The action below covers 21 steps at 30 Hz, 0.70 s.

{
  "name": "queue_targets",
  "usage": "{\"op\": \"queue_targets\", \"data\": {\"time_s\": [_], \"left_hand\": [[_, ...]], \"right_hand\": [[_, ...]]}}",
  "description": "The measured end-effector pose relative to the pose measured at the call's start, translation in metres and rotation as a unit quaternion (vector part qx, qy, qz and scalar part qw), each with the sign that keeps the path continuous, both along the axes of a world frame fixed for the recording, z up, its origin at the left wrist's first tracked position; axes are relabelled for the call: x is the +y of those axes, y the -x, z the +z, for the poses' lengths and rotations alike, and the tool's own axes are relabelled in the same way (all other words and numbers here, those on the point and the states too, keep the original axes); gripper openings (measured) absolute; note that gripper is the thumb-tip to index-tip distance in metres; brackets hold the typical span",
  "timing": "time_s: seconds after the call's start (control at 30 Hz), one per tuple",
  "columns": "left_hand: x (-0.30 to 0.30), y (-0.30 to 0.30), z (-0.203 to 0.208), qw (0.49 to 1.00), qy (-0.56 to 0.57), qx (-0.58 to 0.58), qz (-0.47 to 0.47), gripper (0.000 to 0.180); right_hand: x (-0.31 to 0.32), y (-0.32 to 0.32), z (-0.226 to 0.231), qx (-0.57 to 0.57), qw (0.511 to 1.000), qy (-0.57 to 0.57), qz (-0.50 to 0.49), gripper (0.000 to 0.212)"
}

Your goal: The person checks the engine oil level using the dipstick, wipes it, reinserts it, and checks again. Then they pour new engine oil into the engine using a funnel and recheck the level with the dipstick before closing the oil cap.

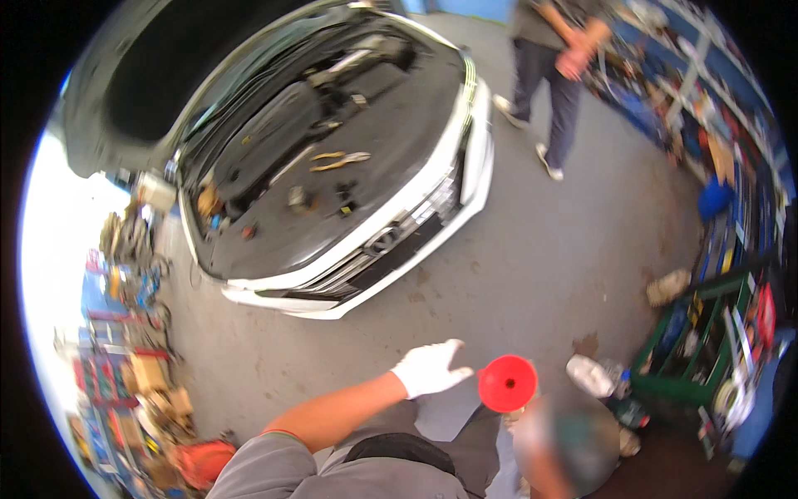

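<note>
Your left hand (pixel 426 371), in a white glove, reaches across your front with thumb and fingers spread apart and nothing visibly between them. The red funnel (pixel 496 392) sits just beyond those fingertips, to the hand's right, its wide mouth turned up toward you. There seems to be a slim gap between the two. Your right hand can't be made out, so I cannot tell what it does, and whatever bears the funnel from below is hidden.

The step in hand looks like reaching for the funnel. Come in level with its rim and close thumb and fingers on the outer wall, so the glove stays out of the bowl. Grip firmly but lightly; a thin wall could flex or slip against the glove. Keep the mouth level in case it's wet inside. Mind the co-worker (pixel 586 449) just past the funnel: agree who has it before pulling. The car (pixel 332 204) lies well ahead and left.
</note>
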<state>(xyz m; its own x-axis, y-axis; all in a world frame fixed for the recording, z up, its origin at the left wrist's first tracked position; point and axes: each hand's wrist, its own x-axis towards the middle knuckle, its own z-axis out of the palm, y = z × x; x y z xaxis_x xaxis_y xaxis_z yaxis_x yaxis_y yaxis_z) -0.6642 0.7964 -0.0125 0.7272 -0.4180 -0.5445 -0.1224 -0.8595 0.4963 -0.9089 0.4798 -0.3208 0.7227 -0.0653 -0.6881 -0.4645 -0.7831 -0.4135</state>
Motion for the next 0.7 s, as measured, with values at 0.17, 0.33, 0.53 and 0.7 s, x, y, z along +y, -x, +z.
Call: {"op": "queue_targets", "data": {"time_s": [0.17,0.33,0.53,0.7], "left_hand": [[0.13,0.027,0.051,0.981,0.122,-0.1,0.113,0.057],[0.293,0.043,0.097,0.933,0.172,-0.22,0.229,0.04],[0.437,0.054,0.173,0.844,0.288,-0.175,0.418,0.053],[0.522,0.041,0.211,0.815,0.179,-0.27,0.48,0.066]], "right_hand": [[0.126,-0.111,0.166,-0.1,0.983,0.01,0.156,0.075],[0.267,-0.19,0.287,-0.184,0.962,-0.075,0.189,0.077],[0.448,-0.251,0.427,-0.15,0.957,-0.087,0.233,0.07],[0.566,-0.29,0.485,-0.247,0.929,-0.109,0.253,0.058]]}}
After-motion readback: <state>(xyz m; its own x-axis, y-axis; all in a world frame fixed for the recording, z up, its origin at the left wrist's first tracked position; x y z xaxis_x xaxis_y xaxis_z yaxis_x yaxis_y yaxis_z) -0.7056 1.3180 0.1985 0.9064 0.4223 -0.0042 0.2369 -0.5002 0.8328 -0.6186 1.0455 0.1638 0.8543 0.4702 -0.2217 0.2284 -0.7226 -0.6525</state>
